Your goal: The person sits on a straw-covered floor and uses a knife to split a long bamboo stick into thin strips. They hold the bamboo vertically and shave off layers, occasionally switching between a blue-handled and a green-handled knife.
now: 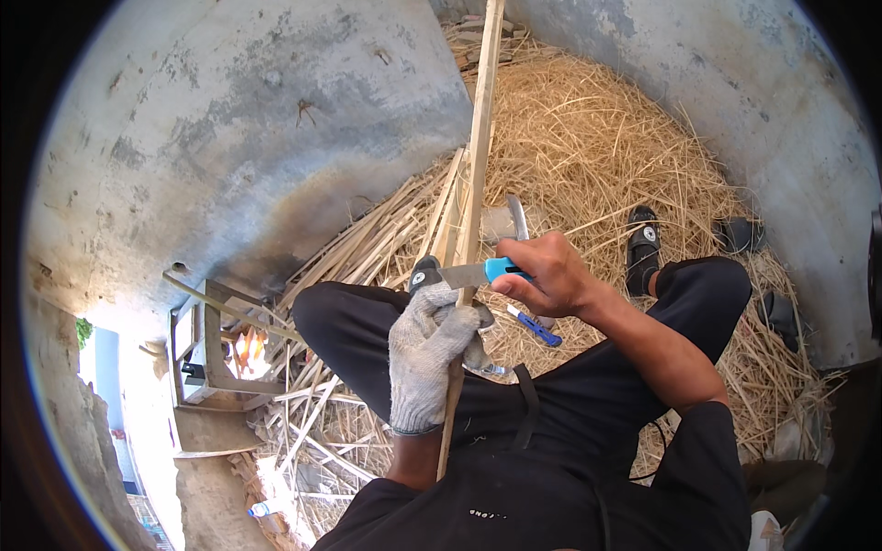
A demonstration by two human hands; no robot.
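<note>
A long bamboo or wood strip [479, 156] runs from my lap up past the top edge of the view. My left hand [425, 344], in a pale knitted work glove, is wrapped round its lower part. My bare right hand [548, 275] grips a knife [503, 269] with a teal handle, just above the glove. Its broad grey blade points left and lies across the strip, close to the gloved fingers. Whether the edge cuts into the strip, I cannot tell. Beyond my right hand a curved metal blade [518, 218] shows. A blue-handled tool [535, 327] lies below it.
Shavings [602, 129] cover the floor ahead and right. Split strips [363, 234] are heaped left. My crossed legs [689, 303] flank the work. A wooden frame [209, 344] stands left, near a bottle [264, 508]. Loose dark footwear [779, 319] lies right, beneath the curved wall [735, 83].
</note>
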